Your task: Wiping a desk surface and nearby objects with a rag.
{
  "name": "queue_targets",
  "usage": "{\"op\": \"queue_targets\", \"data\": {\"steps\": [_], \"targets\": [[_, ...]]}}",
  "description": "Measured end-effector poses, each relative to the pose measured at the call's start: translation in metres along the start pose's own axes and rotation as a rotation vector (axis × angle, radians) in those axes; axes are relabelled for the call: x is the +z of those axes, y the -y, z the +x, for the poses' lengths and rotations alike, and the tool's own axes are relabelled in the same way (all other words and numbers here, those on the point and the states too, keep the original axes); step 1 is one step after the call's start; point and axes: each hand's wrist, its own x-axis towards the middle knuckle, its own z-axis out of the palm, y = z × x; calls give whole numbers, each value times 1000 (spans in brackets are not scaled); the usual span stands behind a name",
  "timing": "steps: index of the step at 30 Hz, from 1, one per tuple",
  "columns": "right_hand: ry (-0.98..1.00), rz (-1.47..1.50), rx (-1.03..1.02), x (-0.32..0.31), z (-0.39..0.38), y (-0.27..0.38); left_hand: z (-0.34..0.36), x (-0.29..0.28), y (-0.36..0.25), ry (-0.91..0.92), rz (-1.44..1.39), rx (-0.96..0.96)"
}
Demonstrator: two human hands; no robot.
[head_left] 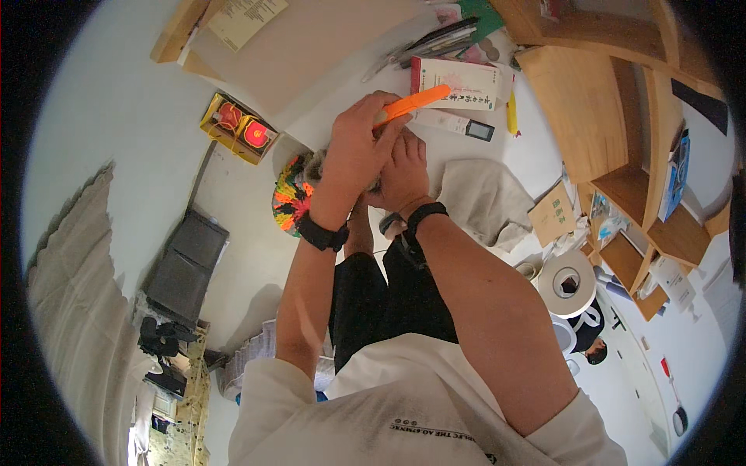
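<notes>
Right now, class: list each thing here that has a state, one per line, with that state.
Left hand: closed around the orange tool.
Orange tool: held, tip pointing right.
Right hand: curled under the left hand; what it holds is hidden.
Grey cloth: crumpled on the desk.
Tape roll: lying flat.

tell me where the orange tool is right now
In the head view the orange tool sits at upper centre, gripped in the left hand just above the right hand, its tip reaching over the white and red box.
</notes>
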Motion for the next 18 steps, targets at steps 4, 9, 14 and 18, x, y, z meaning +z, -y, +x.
{"op": "queue_targets", "data": {"steps": [4,9,14,18], "targets": [[-38,39,1,0,0,2,-3,0,-1,56,46,-49],[46,6,58,-8,3,3,0,6,-1,34,156,26],[138,17,103,-8,6,4,8,14,-10,100,324,16],[330,76,110,-3,7,-1,16,20,-24,137,478,171]]}}
